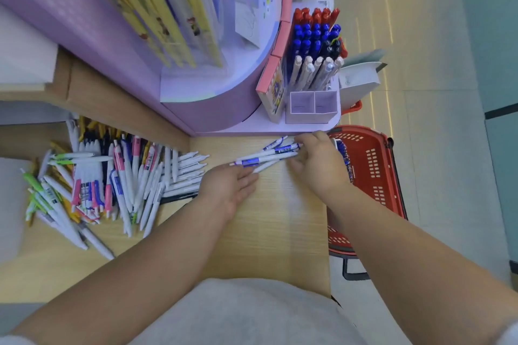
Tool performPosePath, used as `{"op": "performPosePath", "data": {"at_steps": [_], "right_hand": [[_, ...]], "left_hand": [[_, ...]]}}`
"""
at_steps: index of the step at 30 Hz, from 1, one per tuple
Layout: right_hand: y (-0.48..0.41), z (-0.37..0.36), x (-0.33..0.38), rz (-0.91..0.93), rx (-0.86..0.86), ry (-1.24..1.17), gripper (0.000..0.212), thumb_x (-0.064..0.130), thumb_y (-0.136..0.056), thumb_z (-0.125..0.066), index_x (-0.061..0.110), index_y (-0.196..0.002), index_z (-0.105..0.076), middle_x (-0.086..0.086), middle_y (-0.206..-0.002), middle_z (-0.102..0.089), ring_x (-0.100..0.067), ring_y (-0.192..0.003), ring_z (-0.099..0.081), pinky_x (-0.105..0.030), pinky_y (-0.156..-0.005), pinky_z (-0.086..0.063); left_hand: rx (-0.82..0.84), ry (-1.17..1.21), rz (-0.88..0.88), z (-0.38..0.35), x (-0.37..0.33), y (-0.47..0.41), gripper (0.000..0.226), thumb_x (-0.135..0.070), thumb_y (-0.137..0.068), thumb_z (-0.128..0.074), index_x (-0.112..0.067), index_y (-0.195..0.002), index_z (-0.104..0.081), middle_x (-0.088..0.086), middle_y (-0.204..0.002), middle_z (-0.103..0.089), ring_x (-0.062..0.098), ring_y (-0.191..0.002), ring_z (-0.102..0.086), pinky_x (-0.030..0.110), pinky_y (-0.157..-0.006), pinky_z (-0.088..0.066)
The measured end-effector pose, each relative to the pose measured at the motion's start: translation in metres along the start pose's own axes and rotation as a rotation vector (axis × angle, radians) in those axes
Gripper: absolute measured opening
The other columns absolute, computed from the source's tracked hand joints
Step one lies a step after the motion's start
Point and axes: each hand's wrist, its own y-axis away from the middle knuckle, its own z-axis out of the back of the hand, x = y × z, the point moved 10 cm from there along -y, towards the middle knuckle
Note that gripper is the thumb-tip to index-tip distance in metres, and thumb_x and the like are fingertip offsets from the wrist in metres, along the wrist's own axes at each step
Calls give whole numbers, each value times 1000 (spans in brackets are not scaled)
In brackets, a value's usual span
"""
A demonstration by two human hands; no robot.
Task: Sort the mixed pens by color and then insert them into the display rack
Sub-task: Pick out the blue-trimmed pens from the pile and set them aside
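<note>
Pens first, far left: a big heap of mixed white plastic pens (112,176) with pink, green, yellow and blue clips lies unsorted on the pale wooden table top (280,232). Left hand (229,190) lies flat, fingers straight, touching the tips of a small bunch of white pens with blue labels (269,155). Right hand (316,159) has thumb and fingers curled round the other ends. Risk imo: the table edge is just beside that hand, so a loose pen could roll off into the red plastic basket (370,171). The lilac cardboard display rack (314,106) stands near, two front cells open, with bare wood in between.
</note>
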Motion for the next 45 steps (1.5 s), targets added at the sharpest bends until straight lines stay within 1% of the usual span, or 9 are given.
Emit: {"op": "performPosePath", "data": {"at_steps": [5,10,14,17,21,26,28,36,45], "right_hand": [[18,6,-8,-67,-68,-29,41,22,-77,-78,18,-113,-58,-4,-116,-49,-25,-86,-57,-35,-75,-49],[45,-19,6,5,57,75,24,31,-81,-73,19,-99,-65,-1,-98,-57,-25,-94,-57,-36,-76,-49],[60,-41,17,94,146,56,43,32,-81,-74,17,-120,-66,0,-116,-57,-24,-109,-52,-35,-91,-46],[58,-38,16,81,135,35,57,33,-80,-75,16,-131,-60,0,-130,-52,-24,-116,-51,-33,-96,-44],[49,-34,17,74,136,27,66,33,-78,-76,15,-137,-54,-2,-141,-47,-23,-125,-50,-32,-103,-42],[47,-36,17,4,167,31,74,39,-81,-74,18,-146,-45,-1,-148,-40,-25,-128,-49,-34,-106,-41],[50,-40,20,-5,170,19,72,39,-82,-74,16,-145,-46,-1,-148,-40,-25,-127,-50,-35,-107,-41],[68,-65,41,-110,170,-16,51,42,-83,-71,24,-129,-59,1,-134,-44,-18,-117,-52,-32,-97,-44],[75,-100,93,-176,167,-27,39,39,-83,-73,22,-118,-65,-2,-123,-52,-20,-107,-58,-34,-98,-45]], "left_hand": [[13,-33,-82,4,-10,11,30,0,-98,-50,-14,-123,-44,14,-111,-67,25,-92,-71,39,-83,-55],[35,-225,-51,21,11,24,4,-11,-101,-49,-12,-103,-52,15,-107,-69,26,-91,-69,43,-91,-52],[122,-193,61,20,38,19,23,-20,-103,-47,-6,-120,-55,15,-109,-71,28,-100,-68,41,-89,-51],[190,-29,80,7,39,13,28,-22,-104,-43,-8,-128,-50,19,-124,-65,31,-109,-65,44,-101,-48],[200,135,12,-5,19,9,18,-23,-104,-43,-12,-109,-57,18,-130,-62,31,-118,-61,44,-106,-43],[215,154,-84,-6,2,15,22,-24,-102,-47,-15,-121,-54,11,-133,-62,26,-114,-62,40,-99,-45],[218,65,-111,5,1,25,13,-23,-102,-50,-18,-112,-56,9,-129,-65,24,-113,-64,41,-99,-47],[-32,-331,-403,128,-31,72,11,-16,-97,-56,-18,-88,-63,3,-90,-77,14,-78,-68,31,-74,-49],[-288,-491,-537,281,-92,75,6,-17,-91,-64,-20,-86,-67,0,-85,-71,17,-81,-66,32,-73,-51]]}}
